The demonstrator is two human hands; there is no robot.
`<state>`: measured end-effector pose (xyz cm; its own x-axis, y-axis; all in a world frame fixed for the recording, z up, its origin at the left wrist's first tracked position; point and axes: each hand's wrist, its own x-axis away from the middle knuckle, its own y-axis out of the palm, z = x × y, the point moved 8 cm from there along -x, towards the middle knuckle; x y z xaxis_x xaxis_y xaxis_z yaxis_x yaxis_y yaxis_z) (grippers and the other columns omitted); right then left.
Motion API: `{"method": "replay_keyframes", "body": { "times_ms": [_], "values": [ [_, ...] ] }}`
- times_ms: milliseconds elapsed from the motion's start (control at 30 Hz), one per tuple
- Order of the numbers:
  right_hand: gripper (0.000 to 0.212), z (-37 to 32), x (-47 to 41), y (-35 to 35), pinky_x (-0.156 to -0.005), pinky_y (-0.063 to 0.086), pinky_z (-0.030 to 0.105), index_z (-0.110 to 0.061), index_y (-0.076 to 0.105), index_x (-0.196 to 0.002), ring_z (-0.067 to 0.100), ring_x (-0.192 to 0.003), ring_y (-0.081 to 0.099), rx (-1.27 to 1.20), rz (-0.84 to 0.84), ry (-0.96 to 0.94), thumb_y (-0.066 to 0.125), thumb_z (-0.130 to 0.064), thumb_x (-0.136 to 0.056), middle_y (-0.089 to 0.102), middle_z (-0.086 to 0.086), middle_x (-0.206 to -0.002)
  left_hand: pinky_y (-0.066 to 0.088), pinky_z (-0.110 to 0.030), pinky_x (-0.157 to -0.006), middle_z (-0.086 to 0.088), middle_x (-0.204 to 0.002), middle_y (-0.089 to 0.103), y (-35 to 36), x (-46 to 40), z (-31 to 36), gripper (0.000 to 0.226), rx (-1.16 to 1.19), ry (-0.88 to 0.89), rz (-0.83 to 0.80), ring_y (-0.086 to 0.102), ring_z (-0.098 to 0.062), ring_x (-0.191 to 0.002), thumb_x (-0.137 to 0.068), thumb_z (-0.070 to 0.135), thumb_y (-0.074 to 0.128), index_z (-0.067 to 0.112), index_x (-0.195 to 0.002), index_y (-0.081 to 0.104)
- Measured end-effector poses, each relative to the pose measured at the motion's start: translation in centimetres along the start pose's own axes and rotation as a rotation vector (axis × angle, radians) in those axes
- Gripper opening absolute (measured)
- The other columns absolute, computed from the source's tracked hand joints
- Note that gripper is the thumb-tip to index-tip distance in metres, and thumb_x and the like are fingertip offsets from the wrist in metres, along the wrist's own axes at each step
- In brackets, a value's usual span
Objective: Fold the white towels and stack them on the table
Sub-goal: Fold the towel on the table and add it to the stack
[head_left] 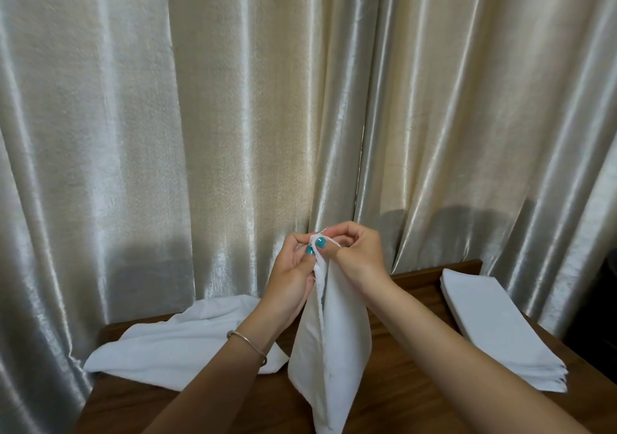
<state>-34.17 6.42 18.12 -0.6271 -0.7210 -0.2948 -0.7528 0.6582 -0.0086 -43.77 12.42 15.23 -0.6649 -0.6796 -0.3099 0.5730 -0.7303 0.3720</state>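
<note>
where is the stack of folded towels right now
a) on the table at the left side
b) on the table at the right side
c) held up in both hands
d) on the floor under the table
b: the neat stack of folded towels lies on the right side of the table, while the loose pile of towels lies at the left and both hands pinch a single hanging towel.

Wooden table [410, 397] — loose towels [173, 350], folded stack [500, 326]

Bare forearms, no sleeves in view
Left hand [293, 276] has teal-painted nails and a thin metal bangle [248, 345] at the wrist; right hand [354, 250] shows a teal thumbnail.
</note>
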Motion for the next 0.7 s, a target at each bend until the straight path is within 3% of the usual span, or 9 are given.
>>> {"method": "replay_keyframes", "body": {
  "times_ms": [133, 233, 300, 467, 600, 700],
  "values": [
    [0.027, -0.7, 0.0, 0.2, -0.061, 0.047, 0.007, -0.018, 0.068, -0.101, 0.005, -0.07, 0.066, 0.016, 0.001, -0.061, 0.073, -0.001, -0.08, 0.069, 0.006, -0.076, 0.053, -0.031, -0.078, -0.018, -0.111, 0.067, 0.2, -0.1, 0.7, 0.017, 0.041, 0.02, -0.023, 0.065, -0.026, -0.095, -0.096, -0.004, 0.04, 0.009, -0.093, 0.052],
    [0.015, -1.0, -0.1, 0.2, -0.058, 0.047, 0.012, -0.019, 0.069, -0.08, -0.001, -0.061, 0.062, 0.086, 0.025, -0.095, 0.075, -0.005, -0.078, 0.066, 0.001, -0.07, 0.053, -0.027, -0.074, -0.016, -0.105, 0.068, 0.2, -0.2, 0.8, 0.007, 0.041, 0.007, -0.058, 0.065, -0.022, -0.091, -0.094, 0.004, 0.046, 0.008, -0.094, 0.051],
    [0.017, -0.8, -0.2, 0.0, -0.057, 0.047, 0.02, -0.017, 0.064, -0.071, 0.006, -0.059, 0.058, 0.108, 0.064, -0.086, 0.076, -0.007, -0.078, 0.063, 0.002, -0.066, 0.05, -0.026, -0.074, -0.011, -0.097, 0.069, -0.2, -0.2, 0.6, 0.011, -0.015, -0.016, -0.065, 0.064, -0.019, -0.086, -0.086, 0.012, 0.052, 0.011, -0.096, 0.053],
    [0.017, -0.4, -0.4, 0.2, -0.064, 0.051, 0.03, -0.018, 0.067, -0.07, 0.013, -0.064, 0.06, 0.134, 0.033, -0.055, 0.079, -0.008, -0.074, 0.066, 0.009, -0.068, 0.046, -0.018, -0.063, 0.002, -0.078, 0.071, -0.8, -0.3, 1.3, 0.008, -0.303, -0.01, -0.07, 0.062, -0.007, -0.068, -0.096, 0.006, 0.048, 0.013, -0.096, 0.053],
    [0.019, -0.5, -0.3, 0.1, -0.064, 0.049, 0.027, -0.019, 0.067, -0.068, 0.012, -0.064, 0.059, 0.122, 0.026, -0.046, 0.08, -0.007, -0.075, 0.065, 0.007, -0.067, 0.048, -0.028, -0.069, 0.002, -0.084, 0.072, -2.3, -0.8, 3.5, 0.013, -0.614, 0.041, -0.012, 0.063, -0.019, -0.081, -0.089, 0.013, 0.061, 0.025, -0.089, 0.068],
    [0.022, -0.7, -0.3, -0.2, -0.063, 0.049, 0.022, -0.02, 0.066, -0.066, 0.008, -0.059, 0.059, 0.091, 0.043, -0.054, 0.08, -0.006, -0.075, 0.064, 0.0, -0.061, 0.043, -0.019, -0.066, 0.003, -0.086, 0.065, -4.0, -1.2, 5.7, 0.007, -0.861, 0.15, 0.114, 0.057, -0.018, -0.076, -0.079, 0.027, 0.073, 0.034, -0.078, 0.073]
  ]
}}
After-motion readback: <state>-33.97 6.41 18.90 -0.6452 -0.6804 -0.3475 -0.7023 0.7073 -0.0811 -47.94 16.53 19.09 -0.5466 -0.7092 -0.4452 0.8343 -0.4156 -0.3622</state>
